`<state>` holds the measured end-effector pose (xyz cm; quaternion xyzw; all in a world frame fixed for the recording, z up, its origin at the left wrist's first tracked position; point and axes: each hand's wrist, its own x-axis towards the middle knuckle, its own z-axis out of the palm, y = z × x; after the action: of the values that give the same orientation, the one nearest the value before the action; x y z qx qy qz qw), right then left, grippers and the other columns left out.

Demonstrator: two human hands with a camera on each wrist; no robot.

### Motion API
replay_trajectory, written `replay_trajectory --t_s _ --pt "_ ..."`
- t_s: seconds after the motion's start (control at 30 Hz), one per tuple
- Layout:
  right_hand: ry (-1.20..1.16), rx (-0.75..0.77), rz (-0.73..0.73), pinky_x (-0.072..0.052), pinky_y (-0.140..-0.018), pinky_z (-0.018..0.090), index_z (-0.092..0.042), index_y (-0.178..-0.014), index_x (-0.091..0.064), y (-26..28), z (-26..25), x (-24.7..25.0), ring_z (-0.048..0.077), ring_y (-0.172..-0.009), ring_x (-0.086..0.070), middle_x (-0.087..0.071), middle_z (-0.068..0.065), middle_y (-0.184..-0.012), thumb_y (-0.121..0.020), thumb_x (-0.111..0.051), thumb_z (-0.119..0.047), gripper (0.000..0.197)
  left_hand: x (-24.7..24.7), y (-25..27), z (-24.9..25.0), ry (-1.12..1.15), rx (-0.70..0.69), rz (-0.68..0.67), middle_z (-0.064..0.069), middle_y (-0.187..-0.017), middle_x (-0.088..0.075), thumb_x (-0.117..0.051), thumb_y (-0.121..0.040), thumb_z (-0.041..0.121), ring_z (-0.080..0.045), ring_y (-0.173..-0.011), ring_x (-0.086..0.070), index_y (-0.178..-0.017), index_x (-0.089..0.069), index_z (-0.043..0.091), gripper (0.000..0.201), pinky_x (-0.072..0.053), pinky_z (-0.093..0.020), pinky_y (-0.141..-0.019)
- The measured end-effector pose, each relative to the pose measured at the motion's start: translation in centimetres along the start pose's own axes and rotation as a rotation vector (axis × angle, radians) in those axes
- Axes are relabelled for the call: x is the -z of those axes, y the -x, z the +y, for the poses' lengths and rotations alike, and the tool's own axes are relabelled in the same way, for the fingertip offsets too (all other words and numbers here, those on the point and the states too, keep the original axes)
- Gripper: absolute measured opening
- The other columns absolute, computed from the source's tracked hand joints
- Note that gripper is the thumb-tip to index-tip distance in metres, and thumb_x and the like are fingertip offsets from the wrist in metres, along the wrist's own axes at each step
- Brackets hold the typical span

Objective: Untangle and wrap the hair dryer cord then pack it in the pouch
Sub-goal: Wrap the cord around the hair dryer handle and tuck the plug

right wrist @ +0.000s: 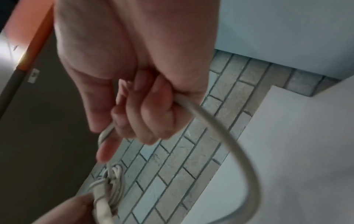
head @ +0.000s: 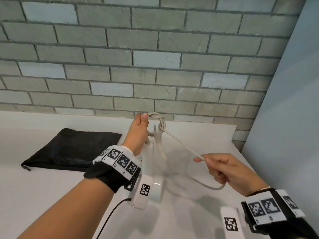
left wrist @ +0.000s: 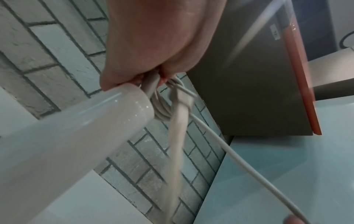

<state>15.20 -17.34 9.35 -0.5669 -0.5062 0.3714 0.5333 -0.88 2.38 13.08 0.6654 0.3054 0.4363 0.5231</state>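
Head view hides most of the dryer (head: 156, 187): the left forearm and wrist band cover its body, so only a white rounded end low down and the top of its handle below the left hand (head: 139, 133) show. That hand's grip is closed on a bundle of cord (head: 181, 142) loops, held up near the far brick wall (head: 155, 57); which fingers hold the loops and which the handle cannot be told here. The plug (head: 158, 133) hanging below the loops is a blur. One strand runs right and near to the right hand (head: 227, 171), whose curled fingers grip it, with the slack sagging in a loop under that hand. The black pouch (head: 72, 150) lies flat on the white worktop (head: 43, 195), left of the dryer. Left wrist view alone shows the glossy handle running toward the lens beside the loops, the fingers largely hidden behind the palm, and a dark panel with an orange edge (left wrist: 300, 78). Right wrist view alone shows the cord passing through the fist and out both sides, all of it soft with blur.
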Motion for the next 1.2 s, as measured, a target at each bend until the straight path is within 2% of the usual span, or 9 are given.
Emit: replay_trajectory --t_s 0.2,0.37,0.5,0.67,0.8,0.9,0.93,1.0,1.2 --pt "0.12 -0.012 -0.181 -0.036 -0.045 0.016 -0.01 -0.09 -0.073 0.3 0.6 -1.3 0.009 -0.049 -0.044 -0.062 -0.003 -0.067 -0.082 -0.056 -0.014 0.019 -0.5 -0.2 -0.2 -0.012 0.015 -0.056 0.005 -0.077 -0.039 -0.025 -0.098 0.036 -0.013 -0.057 -0.036 -0.099 -0.044 0.016 0.027 -0.037 -0.014 -0.04" --pt "0.194 -0.051 -0.188 -0.027 -0.047 0.01 -0.03 -0.111 -0.062 -1.3 1.8 -4.9 0.003 -0.047 -0.028 -0.032 -0.007 -0.052 -0.094 -0.044 -0.019 0.027 -0.3 -0.4 -0.4 0.141 0.08 -0.107 0.002 -0.073 -0.038 -0.027 -0.098 0.035 -0.013 -0.056 -0.037 -0.076 -0.043 0.02 0.032 -0.038 -0.025 -0.059" --pt "0.303 -0.056 -0.153 -0.03 -0.052 0.008 -0.01 -0.1 -0.067 -3.2 2.5 -6.9 -0.002 -0.045 -0.037 -0.048 -0.019 -0.044 -0.095 -0.044 -0.019 0.025 0.0 0.4 -0.1 0.267 0.145 -0.197 0.003 -0.069 -0.038 -0.027 -0.098 0.034 -0.01 -0.054 -0.036 -0.072 -0.041 0.017 0.034 -0.035 -0.022 -0.06" --pt "0.52 -0.071 -0.011 -0.047 -0.087 0.04 -0.035 -0.063 -0.067 -6.8 2.6 -6.3 0.019 -0.079 -0.061 -0.069 0.001 -0.079 -0.085 -0.056 -0.033 0.025 0.0 2.2 0.7 0.351 0.234 -0.438 0.002 -0.063 -0.035 -0.029 -0.098 0.032 -0.011 -0.056 -0.031 -0.068 -0.039 0.015 0.035 -0.03 -0.023 -0.059" --pt "0.646 0.01 0.121 -0.047 -0.079 0.031 -0.007 -0.083 -0.071 -9.0 0.3 -6.2 0.021 -0.082 -0.064 -0.072 0.012 -0.091 -0.084 -0.061 -0.019 0.016 -0.2 3.1 1.2 0.157 0.174 -0.452 -0.004 -0.066 -0.041 -0.031 -0.098 0.033 -0.015 -0.062 -0.041 -0.073 -0.047 0.016 0.034 -0.036 -0.025 -0.066" --pt "0.464 0.109 0.149 -0.041 -0.054 0.016 -0.003 -0.082 -0.07 -9.8 -1.1 -6.4 -0.002 -0.053 -0.054 -0.067 -0.002 -0.065 -0.083 -0.061 -0.008 0.01 0.0 3.2 0.9 -0.002 0.128 -0.381 -0.017 -0.114 -0.053 -0.03 -0.097 0.037 -0.022 -0.107 -0.053 -0.104 -0.055 0.018 0.032 -0.041 -0.023 -0.091" --pt "0.331 0.092 0.164 -0.033 -0.043 0.014 -0.004 -0.079 -0.069 -9.9 -1.5 -6.5 -0.001 -0.04 -0.046 -0.06 -0.009 -0.052 -0.083 -0.061 -0.009 0.01 0.1 3.2 0.9 -0.035 0.1 -0.352 -0.002 -0.118 -0.047 -0.029 -0.097 0.038 -0.019 -0.109 -0.051 -0.104 -0.053 0.02 0.03 -0.043 -0.012 -0.084" --pt "0.135 0.055 0.174 -0.02 -0.036 0.015 -0.009 -0.07 -0.066 -10.0 -2.2 -6.5 0.003 -0.032 -0.028 -0.046 -0.011 -0.035 -0.085 -0.06 -0.014 0.017 0.1 3.2 1.1 -0.069 0.071 -0.291 -0.012 -0.123 -0.041 -0.027 -0.097 0.037 -0.011 -0.092 -0.05 -0.098 -0.051 0.022 0.028 -0.044 0.0 -0.056" --pt "0.002 0.02 0.084 -0.028 -0.053 0.025 -0.009 -0.081 -0.068 -10.2 -2.3 -6.5 0.014 -0.048 -0.036 -0.047 0.001 -0.053 -0.09 -0.052 -0.02 0.021 -0.2 3.0 1.0 0.034 0.113 -0.342 -0.024 -0.119 -0.056 -0.031 -0.097 0.036 -0.034 -0.103 -0.054 -0.105 -0.053 0.015 0.032 -0.046 -0.044 -0.093"
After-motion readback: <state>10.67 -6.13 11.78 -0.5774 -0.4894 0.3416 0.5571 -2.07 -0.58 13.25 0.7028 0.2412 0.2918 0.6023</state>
